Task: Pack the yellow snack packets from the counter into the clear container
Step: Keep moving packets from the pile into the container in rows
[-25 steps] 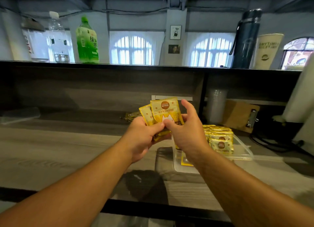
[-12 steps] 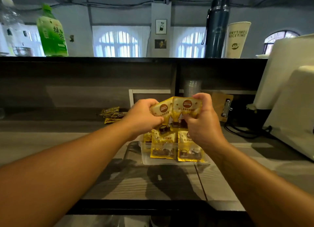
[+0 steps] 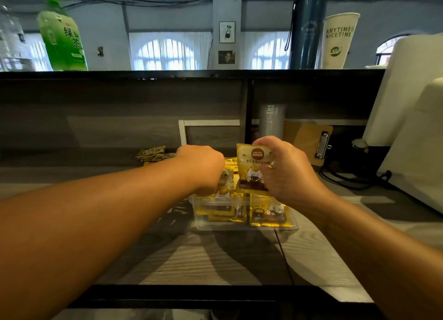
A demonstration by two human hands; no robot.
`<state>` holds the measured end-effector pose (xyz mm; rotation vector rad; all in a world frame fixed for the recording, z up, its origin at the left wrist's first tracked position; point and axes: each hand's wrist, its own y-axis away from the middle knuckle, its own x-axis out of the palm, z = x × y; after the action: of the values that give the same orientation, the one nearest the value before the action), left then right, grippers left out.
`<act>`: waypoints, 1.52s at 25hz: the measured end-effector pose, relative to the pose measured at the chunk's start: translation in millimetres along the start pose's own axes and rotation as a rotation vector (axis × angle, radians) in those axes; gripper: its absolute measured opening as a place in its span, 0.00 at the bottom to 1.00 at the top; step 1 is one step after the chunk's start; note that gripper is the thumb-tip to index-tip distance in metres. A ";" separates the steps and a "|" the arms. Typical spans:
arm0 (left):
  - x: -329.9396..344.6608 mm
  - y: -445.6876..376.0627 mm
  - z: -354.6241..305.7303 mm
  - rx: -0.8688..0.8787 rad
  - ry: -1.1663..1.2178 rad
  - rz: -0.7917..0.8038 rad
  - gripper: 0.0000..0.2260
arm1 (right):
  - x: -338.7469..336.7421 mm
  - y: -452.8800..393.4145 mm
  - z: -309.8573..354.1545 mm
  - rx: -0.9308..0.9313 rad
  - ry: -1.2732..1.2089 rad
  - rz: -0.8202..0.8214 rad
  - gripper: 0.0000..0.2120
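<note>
The clear container (image 3: 242,226) sits on the grey wooden counter in front of me, with several yellow snack packets (image 3: 268,214) lying inside it. My right hand (image 3: 285,173) holds one yellow packet (image 3: 251,168) upright just above the container. My left hand (image 3: 203,168) is curled over the container's left side, pressing a yellow packet (image 3: 225,184) down into it; its fingers are hidden. A small pile of loose packets (image 3: 153,153) lies on the counter behind my left forearm.
A clipboard (image 3: 309,142) leans at the back right beside a stack of clear cups (image 3: 272,123). A white machine (image 3: 412,132) and cables fill the right side. On the upper ledge stand a green bottle (image 3: 63,37), a dark flask (image 3: 305,27) and a paper cup (image 3: 338,39).
My hands split the bunch of packets. The left hand dropped into the container with one, and the right hand keeps one raised. The view has shifted closer to the container.
</note>
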<state>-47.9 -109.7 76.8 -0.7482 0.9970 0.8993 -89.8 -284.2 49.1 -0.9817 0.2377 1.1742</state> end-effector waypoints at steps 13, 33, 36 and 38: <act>16.9 -21.3 7.1 0.063 0.244 0.074 0.57 | 4.2 -28.2 15.4 -0.030 0.601 0.388 0.19; 41.8 -38.2 10.9 0.157 0.185 -0.137 0.51 | 26.5 -44.3 -11.9 -0.102 0.897 0.437 0.41; 41.0 -38.7 9.8 0.125 0.206 -0.094 0.50 | 27.2 -49.1 -9.1 -0.032 0.894 0.495 0.43; 38.8 -37.4 8.4 0.098 0.241 -0.022 0.53 | 25.7 -52.2 -5.6 -0.008 0.917 0.545 0.49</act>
<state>-1.4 -108.2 48.5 -0.7954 1.2341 0.7470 -32.8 -273.8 56.9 -1.4686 1.2927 1.1201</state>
